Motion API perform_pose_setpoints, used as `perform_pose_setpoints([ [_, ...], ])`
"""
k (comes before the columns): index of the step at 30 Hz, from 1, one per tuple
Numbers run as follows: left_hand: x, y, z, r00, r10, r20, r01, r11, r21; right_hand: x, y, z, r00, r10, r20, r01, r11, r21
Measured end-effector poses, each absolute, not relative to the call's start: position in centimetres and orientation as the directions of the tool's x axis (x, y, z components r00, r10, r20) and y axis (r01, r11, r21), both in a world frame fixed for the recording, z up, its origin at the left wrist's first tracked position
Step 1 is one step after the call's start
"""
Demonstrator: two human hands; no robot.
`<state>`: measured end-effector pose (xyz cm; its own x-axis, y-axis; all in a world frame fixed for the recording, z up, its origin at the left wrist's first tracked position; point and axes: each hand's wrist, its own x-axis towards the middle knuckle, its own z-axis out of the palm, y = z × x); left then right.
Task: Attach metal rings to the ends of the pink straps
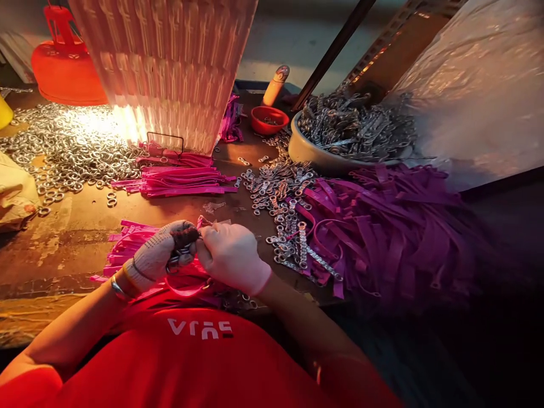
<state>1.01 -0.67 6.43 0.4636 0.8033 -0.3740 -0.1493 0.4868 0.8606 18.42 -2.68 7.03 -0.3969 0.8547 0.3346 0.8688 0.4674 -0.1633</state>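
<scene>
My left hand (157, 252), in a dotted white glove with dark wrapping on the fingers, is closed around a few metal links (173, 263). Against its fingertips, my right hand (233, 255) in a plain white glove makes a pinch. What sits between the right fingers is too small and covered to name. Pink straps (123, 243) lie in a bundle under and beside both hands, and a pink strap loop (191, 290) hangs just below them.
Loose metal links (63, 153) are heaped at left beneath a red lamp (63, 71). A corrugated translucent panel (170, 68) stands behind more pink straps (178, 181). At right are purple straps (382, 232), metal chain pieces (276, 192), a red bowl (268, 126) and a chain-filled basin (310, 156).
</scene>
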Motion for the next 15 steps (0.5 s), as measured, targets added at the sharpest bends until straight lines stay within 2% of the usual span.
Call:
perform_pose_setpoints([
  [2,1.1,0.4,6.3,0.481,0.787,-0.387,-0.175,0.519,0.837,18.8,-2.2,6.7,-0.36,0.887,0.289,0.829,0.447,-0.336],
  [4,1.1,2.1,6.3,0.515,0.764,-0.389,-0.168,0.535,0.828,19.8,-0.4,5.8,-0.297,0.927,0.23,0.724,0.376,-0.579],
  [7,1.1,5.0,6.0,0.455,0.792,-0.406,-0.197,0.535,0.822,21.8,4.2,3.3,-0.035,0.987,0.156,0.496,0.153,-0.855],
  [9,1.1,6.6,5.4,0.388,0.82,-0.422,-0.209,0.524,0.826,23.1,7.8,1.2,0.118,0.992,0.046,0.374,-0.002,-0.927],
  [11,1.3,7.7,4.5,0.356,0.827,-0.435,-0.158,0.512,0.845,23.8,10.8,-0.7,0.171,0.985,-0.012,0.319,-0.066,-0.945],
  [15,2.0,9.1,3.2,0.337,0.846,-0.414,0.08,0.412,0.907,23.4,13.9,-3.3,0.232,0.97,-0.073,0.218,-0.125,-0.968],
])
